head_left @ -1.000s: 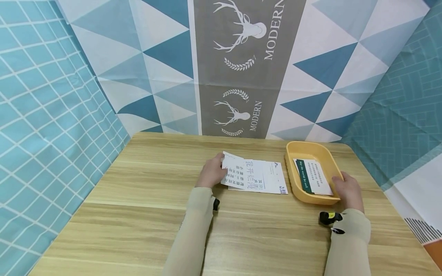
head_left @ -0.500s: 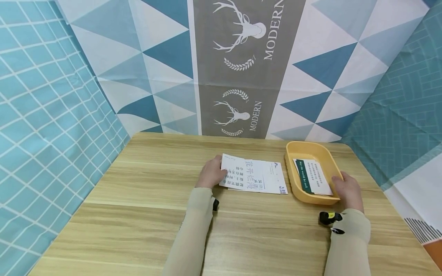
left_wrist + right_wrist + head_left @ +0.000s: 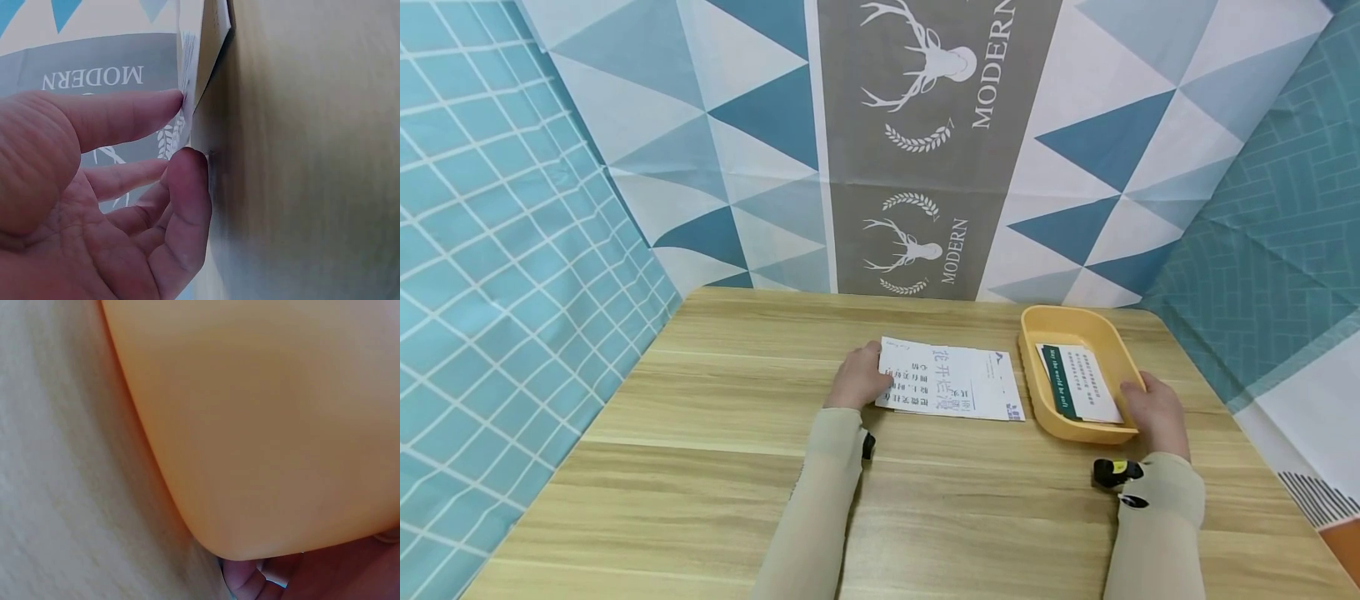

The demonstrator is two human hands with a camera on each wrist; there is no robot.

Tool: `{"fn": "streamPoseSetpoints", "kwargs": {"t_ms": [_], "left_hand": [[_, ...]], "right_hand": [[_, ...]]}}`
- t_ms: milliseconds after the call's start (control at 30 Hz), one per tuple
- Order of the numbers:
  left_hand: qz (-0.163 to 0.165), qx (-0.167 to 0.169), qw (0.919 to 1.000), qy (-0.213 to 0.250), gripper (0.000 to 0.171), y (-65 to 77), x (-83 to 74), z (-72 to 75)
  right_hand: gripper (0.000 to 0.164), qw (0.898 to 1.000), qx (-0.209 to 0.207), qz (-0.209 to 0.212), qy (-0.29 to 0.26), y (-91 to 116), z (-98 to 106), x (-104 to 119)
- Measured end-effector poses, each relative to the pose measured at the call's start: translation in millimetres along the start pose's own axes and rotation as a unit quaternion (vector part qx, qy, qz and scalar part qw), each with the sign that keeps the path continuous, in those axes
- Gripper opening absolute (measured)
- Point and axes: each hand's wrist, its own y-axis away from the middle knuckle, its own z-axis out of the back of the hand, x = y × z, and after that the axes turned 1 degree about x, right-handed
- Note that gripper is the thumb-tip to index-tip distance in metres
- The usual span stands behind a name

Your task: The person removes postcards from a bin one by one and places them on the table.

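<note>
My left hand (image 3: 859, 377) pinches the left edge of a white card (image 3: 910, 379) printed with dark writing, thumb on top and fingers beneath. In the left wrist view the card (image 3: 192, 69) stands edge-on between thumb and fingertips, close over the table. It overlaps other white cards (image 3: 996, 385) lying to its right. My right hand (image 3: 1157, 412) grips the near right rim of a yellow plastic tray (image 3: 1036, 329). Inside the tray lies a white card with a green band (image 3: 1093, 387), over another card. The right wrist view shows mostly the tray's outer wall (image 3: 262, 437), with fingertips (image 3: 240, 575) at its edge.
A wood-grain table (image 3: 700, 483) carries everything. Behind it hangs a patterned cloth (image 3: 775, 167) with deer heads and triangles, and blue tile-pattern cloth (image 3: 497, 208) covers the left side. The tray stands near the table's right edge.
The card in my left hand has come down from a raised, tilted position to lie nearly flat over the other cards, shifting slightly left. My right hand and the tray have stayed still.
</note>
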Motion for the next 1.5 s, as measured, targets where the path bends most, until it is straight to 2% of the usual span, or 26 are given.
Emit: {"fn": "streamPoseSetpoints", "kwargs": {"t_ms": [433, 667, 1000, 1500], "left_hand": [[0.01, 0.001, 0.9997, -0.024, 0.045, -1.8, 1.1, -4.3], [0.028, -0.001, 0.9989, -0.039, 0.051, -2.1, -1.4, -7.8], [0.028, -0.01, 0.9965, -0.078, 0.049, -2.5, -3.3, -10.8], [0.041, -0.012, 0.9939, -0.101, 0.048, -2.2, -7.3, -13.0]], "right_hand": [[0.065, 1.0, 0.002, 0.005, 0.004, -1, 0, 0], [0.065, 1.0, 0.001, 0.007, 0.006, 1, 1, 1], [0.066, 1.0, 0.003, 0.006, 0.007, 2, 2, 2], [0.065, 1.0, -0.001, 0.008, 0.005, 2, 1, 2]]}}
